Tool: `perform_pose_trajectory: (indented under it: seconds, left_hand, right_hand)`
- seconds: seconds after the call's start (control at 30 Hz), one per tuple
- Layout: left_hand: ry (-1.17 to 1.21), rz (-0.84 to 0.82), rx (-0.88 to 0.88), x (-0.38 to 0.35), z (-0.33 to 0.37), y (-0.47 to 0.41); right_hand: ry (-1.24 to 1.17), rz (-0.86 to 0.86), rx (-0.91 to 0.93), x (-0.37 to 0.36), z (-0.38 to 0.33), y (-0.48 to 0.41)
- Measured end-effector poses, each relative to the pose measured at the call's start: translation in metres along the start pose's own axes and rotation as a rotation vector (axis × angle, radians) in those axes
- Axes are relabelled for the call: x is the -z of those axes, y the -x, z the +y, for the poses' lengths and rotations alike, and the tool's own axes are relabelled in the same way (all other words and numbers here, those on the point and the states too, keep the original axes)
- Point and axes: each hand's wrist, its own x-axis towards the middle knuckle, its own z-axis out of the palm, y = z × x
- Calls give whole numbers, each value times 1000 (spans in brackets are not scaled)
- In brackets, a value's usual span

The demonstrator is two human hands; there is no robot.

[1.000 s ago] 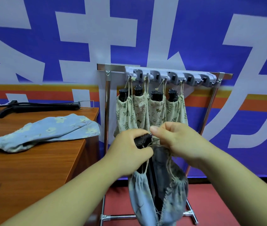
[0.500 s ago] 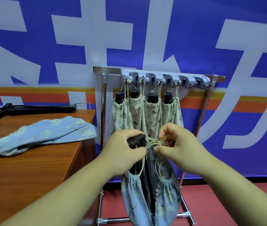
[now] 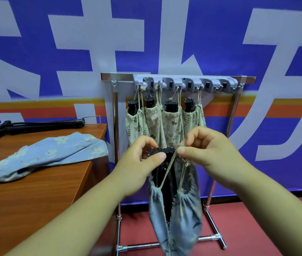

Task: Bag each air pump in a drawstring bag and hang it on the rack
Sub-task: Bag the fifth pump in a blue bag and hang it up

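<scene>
Beige printed bags (image 3: 165,121) hang in a row of four at centre frame, each with a black pump head poking out the top, cords looped over hooks of the grey rack (image 3: 185,84). Four done, by my count. The hooks toward the right end of the rack look free.

Fifth unit in hand, lower centre. Left hand (image 3: 139,163) is closed round the black top of the air pump (image 3: 163,153), thumb across it. Right hand (image 3: 207,150) pinches the drawstring (image 3: 166,170) between thumb and forefinger, just beside the pump top. The blue drawstring bag (image 3: 176,218) hangs below both hands, its mouth gathered only in part, with the pump body dark in the gap. I judge the cinch unfinished — cord not yet drawn snug, nothing yet on a hook.

Left of frame, on the wooden table (image 3: 35,191): a second blue bag (image 3: 54,152) lying flat and a bare black pump (image 3: 33,125) behind it, upper left — apparently one more unit to bag and hang.

Remaining, as I read it: tighten, hang the fifth, then the sixth.
</scene>
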Motion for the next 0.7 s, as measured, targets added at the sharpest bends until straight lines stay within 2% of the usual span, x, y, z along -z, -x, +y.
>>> perform_pose_trajectory:
  seconds: [0.13, 0.27, 0.4, 0.53, 0.7]
  left_hand:
    - [65, 29, -12, -2, 1, 0]
    - [88, -9, -31, 3, 4, -1]
    - [125, -26, -35, 0, 8, 2]
    - [193, -35, -30, -4, 9, 4]
    - [207, -46, 9, -10, 4, 5]
  right_hand:
    - [-10, 36, -42, 1, -5, 1]
    - [-65, 87, -103, 3, -10, 0]
    - [-74, 70, -101, -2, -17, -1]
    - [-39, 30, -77, -10, -22, -4]
    - [98, 60, -55, -10, -25, -3]
